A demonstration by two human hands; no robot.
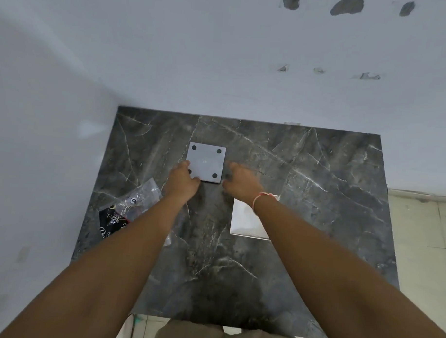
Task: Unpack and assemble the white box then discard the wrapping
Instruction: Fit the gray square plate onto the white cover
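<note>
The white box (206, 162) lies upside down at the middle of the dark marble table (318, 172), its flat base up with a black round foot near each corner. My left hand (182, 178) grips its near left corner, fingers curled over the edge. My right hand (239, 180) is against the box's right side, thumb and fingers touching the edge. A second white square piece (243, 220), shaped like a shallow lid, lies to the right, partly under my right forearm. The clear plastic wrapping (137, 201) with black print lies crumpled at the table's left edge.
The table stands in a corner, with white walls (53, 137) at the left and behind. Pale floor tiles (421, 239) show to the right of the table. My forearms cross the near half of the tabletop.
</note>
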